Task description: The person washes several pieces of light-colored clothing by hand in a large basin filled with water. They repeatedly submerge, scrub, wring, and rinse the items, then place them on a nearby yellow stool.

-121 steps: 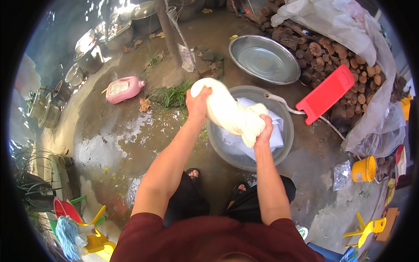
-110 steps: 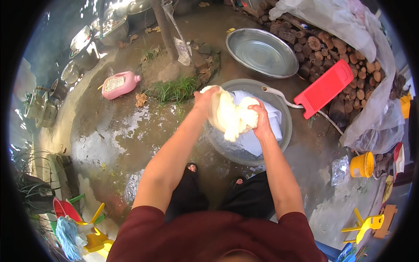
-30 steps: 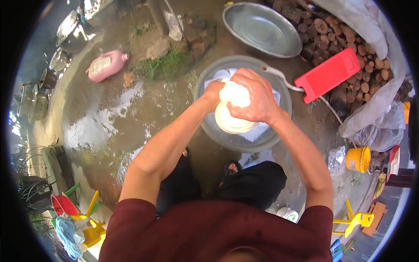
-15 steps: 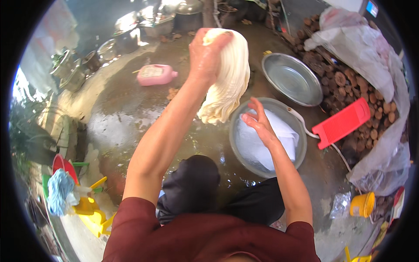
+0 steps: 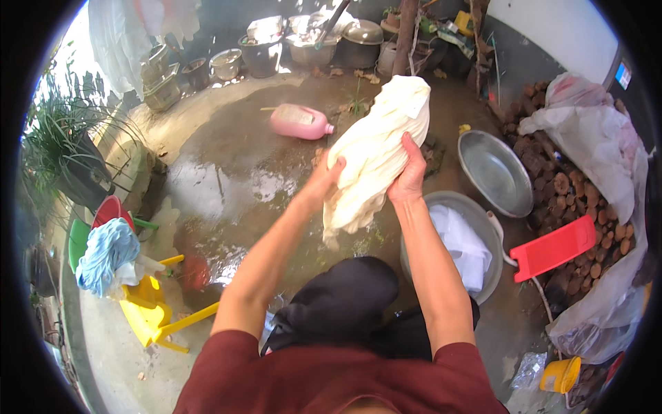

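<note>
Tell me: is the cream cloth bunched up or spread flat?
Bunched: the cream cloth shows as a thick, creased bundle between the left hand and right hand, not a flat sheet.

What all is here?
cream cloth: one, cream, centre
grey basin: one, grey, right
white cloth: one, white, inside it
metal basin: one, silver, right
logs: many, brown, far right
sheet: one, whitish, over logs
washboard: one, red, by logs
jug: one, pink, upper middle
pots: several, mostly grey, back
bundle: one, blue, left
chair: one, yellow, lower left
bucket: one, yellow, lower right
plant: one, green, left
shirt: one, maroon, bottom
left hand: one, bare, on cream cloth
right hand: one, bare, likewise
</note>
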`<action>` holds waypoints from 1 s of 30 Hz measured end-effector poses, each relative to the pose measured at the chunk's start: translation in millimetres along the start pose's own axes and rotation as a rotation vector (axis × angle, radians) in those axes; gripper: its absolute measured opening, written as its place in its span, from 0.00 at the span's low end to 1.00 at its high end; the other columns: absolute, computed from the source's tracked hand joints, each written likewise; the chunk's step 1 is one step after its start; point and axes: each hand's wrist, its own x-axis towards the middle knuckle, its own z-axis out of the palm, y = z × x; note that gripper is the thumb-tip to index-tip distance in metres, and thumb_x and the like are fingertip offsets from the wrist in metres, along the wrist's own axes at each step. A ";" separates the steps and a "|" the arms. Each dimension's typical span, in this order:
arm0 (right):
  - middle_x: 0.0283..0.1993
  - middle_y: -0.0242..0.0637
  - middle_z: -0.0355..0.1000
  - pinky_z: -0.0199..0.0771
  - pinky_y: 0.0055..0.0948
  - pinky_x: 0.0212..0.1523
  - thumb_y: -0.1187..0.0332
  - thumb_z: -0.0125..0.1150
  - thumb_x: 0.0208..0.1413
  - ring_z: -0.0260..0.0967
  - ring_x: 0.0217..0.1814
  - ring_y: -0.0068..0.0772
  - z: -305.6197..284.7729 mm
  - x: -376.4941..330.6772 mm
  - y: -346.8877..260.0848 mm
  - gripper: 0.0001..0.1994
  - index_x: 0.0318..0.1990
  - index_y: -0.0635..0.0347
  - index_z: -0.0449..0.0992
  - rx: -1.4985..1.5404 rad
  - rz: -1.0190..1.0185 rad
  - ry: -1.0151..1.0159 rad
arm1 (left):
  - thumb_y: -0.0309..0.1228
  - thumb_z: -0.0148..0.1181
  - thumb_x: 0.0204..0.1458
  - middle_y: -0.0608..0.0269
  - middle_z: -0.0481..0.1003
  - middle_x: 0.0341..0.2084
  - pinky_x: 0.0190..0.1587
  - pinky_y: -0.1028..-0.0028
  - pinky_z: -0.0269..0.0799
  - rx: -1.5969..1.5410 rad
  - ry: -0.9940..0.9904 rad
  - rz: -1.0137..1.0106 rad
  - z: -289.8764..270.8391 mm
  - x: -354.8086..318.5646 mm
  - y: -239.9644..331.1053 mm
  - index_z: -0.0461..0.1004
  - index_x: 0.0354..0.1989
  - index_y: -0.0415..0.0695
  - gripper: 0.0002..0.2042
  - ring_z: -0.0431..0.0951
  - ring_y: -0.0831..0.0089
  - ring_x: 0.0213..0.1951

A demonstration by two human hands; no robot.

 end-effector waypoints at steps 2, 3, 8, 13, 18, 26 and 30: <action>0.61 0.48 0.64 0.58 0.40 0.64 0.58 0.56 0.54 0.62 0.62 0.45 13.0 4.4 -7.2 0.31 0.62 0.68 0.59 -0.101 -0.019 -0.036 | 0.43 0.58 0.55 0.59 0.63 0.59 0.61 0.68 0.58 -0.040 0.020 0.017 6.5 5.1 5.8 0.56 0.64 0.39 0.32 0.63 0.70 0.60; 0.61 0.48 0.64 0.58 0.40 0.65 0.58 0.56 0.54 0.62 0.62 0.45 22.7 8.7 -18.5 0.32 0.62 0.69 0.59 -0.153 -0.014 -0.052 | 0.42 0.58 0.56 0.59 0.66 0.57 0.60 0.69 0.60 -0.059 0.038 0.017 6.7 4.9 7.1 0.58 0.63 0.39 0.31 0.65 0.71 0.58; 0.52 0.46 0.70 0.69 0.35 0.54 0.65 0.60 0.52 0.70 0.52 0.39 27.6 19.6 -89.9 0.27 0.57 0.70 0.63 -0.462 -0.172 -0.104 | 0.38 0.60 0.53 0.57 0.77 0.38 0.44 0.73 0.73 0.364 0.264 0.255 -21.9 20.5 85.9 0.73 0.47 0.38 0.18 0.76 0.74 0.41; 0.43 0.39 0.74 0.72 0.27 0.47 0.71 0.70 0.45 0.72 0.41 0.27 9.1 5.1 -109.2 0.23 0.49 0.68 0.72 -0.938 -0.262 0.063 | 0.39 0.60 0.52 0.59 0.79 0.33 0.39 0.74 0.72 0.732 0.366 0.218 -83.0 7.1 71.6 0.77 0.43 0.39 0.17 0.77 0.76 0.36; 0.37 0.37 0.77 0.73 0.23 0.39 0.63 0.76 0.40 0.73 0.36 0.23 -0.6 -4.7 -114.1 0.23 0.41 0.68 0.76 -1.220 -0.293 0.074 | 0.33 0.56 0.53 0.62 0.80 0.30 0.34 0.75 0.73 0.580 0.506 0.124 -136.1 11.4 63.6 0.78 0.40 0.39 0.12 0.78 0.76 0.31; 0.39 0.39 0.76 0.73 0.22 0.40 0.69 0.76 0.38 0.72 0.38 0.24 49.4 7.5 -108.9 0.24 0.43 0.69 0.74 -1.096 -0.541 -0.032 | 0.42 0.61 0.49 0.50 0.57 0.63 0.60 0.60 0.59 0.382 -0.065 -0.208 -48.8 -2.4 58.6 0.55 0.64 0.46 0.34 0.60 0.63 0.62; 0.40 0.39 0.74 0.75 0.24 0.42 0.74 0.71 0.43 0.73 0.37 0.26 70.9 8.3 -108.6 0.21 0.46 0.69 0.71 -0.734 -0.574 -0.012 | 0.47 0.74 0.33 0.46 0.49 0.66 0.69 0.60 0.43 0.543 -0.230 0.088 16.3 -13.0 39.6 0.43 0.69 0.46 0.56 0.47 0.56 0.69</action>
